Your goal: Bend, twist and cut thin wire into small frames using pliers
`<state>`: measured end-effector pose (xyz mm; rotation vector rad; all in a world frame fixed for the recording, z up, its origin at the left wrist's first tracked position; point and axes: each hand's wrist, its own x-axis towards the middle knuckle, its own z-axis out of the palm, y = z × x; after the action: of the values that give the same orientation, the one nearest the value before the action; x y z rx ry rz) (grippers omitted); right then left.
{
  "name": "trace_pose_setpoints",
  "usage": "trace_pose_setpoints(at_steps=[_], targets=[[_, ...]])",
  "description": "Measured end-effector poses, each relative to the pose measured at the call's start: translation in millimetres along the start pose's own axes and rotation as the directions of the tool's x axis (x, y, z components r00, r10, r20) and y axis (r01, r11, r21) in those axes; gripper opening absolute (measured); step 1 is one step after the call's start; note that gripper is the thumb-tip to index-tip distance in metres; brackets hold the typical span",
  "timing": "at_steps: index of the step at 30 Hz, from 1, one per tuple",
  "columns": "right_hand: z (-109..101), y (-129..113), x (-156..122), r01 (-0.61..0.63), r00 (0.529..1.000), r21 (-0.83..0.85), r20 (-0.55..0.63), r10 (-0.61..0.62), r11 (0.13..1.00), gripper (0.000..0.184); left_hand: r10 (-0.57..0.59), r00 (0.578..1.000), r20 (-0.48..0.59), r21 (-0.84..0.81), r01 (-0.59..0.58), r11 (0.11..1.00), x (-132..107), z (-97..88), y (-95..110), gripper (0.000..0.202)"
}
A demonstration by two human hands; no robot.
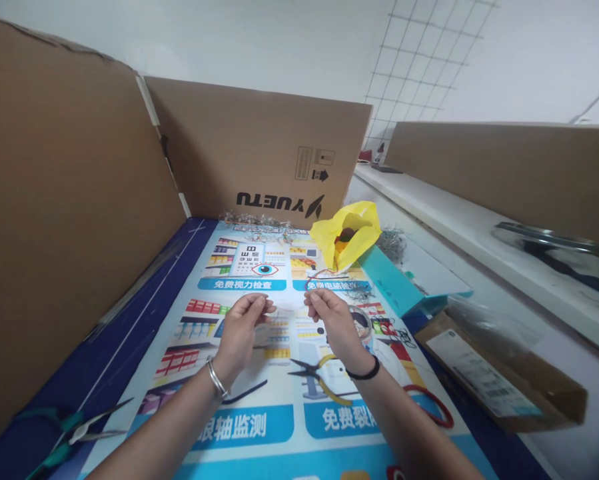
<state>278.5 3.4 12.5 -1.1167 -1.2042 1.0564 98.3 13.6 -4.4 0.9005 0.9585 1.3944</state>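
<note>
A thin piece of wire, too fine and blurred to make out fully, appears to span between the two hands above the middle of the poster. The left hand has its fingers curled with thumb and fingertips pinched on one end; the right hand is pinched the same way on the other end. Both are raised just off the tabletop, which would keep so slight a thing taut and in plain sight.

The poster is glossy printed paper, flat, in blue, white and red, serving as a smooth work surface. On it, just below the right wrist, lie pliers with yellow grips, near enough to pick up. A red loop of cord or wire lies further right. Beyond the hands a crumpled yellow plastic bag gapes open, with tangles of thin grey wire pieces along the poster's far edge. Teal-handled pliers rest at the near left. Plain brown cardboard walls fence the space, and a flat cardboard box with a label sits at right.
</note>
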Motion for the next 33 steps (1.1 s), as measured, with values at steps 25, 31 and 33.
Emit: trace_pose_setpoints(at_steps=[25,31,33], targets=[[-3.1,-1.7,-2.4,0.024,0.999,-0.013,0.044,-0.023,1.000,0.018,0.022,0.993,0.115,-0.050,-0.016,0.999,-6.2,3.9,-0.3,0.019],[-2.8,-1.0,-3.2,0.036,0.998,-0.032,0.043,-0.034,0.999,0.019,0.023,0.993,0.115,-0.051,-0.018,0.999,-5.1,3.6,-1.8,0.020],[-2.8,-0.7,-3.3,0.031,0.999,-0.035,0.039,-0.030,0.999,0.021,0.016,0.994,0.112,-0.054,-0.010,0.998,-5.0,3.9,-1.6,0.021]])
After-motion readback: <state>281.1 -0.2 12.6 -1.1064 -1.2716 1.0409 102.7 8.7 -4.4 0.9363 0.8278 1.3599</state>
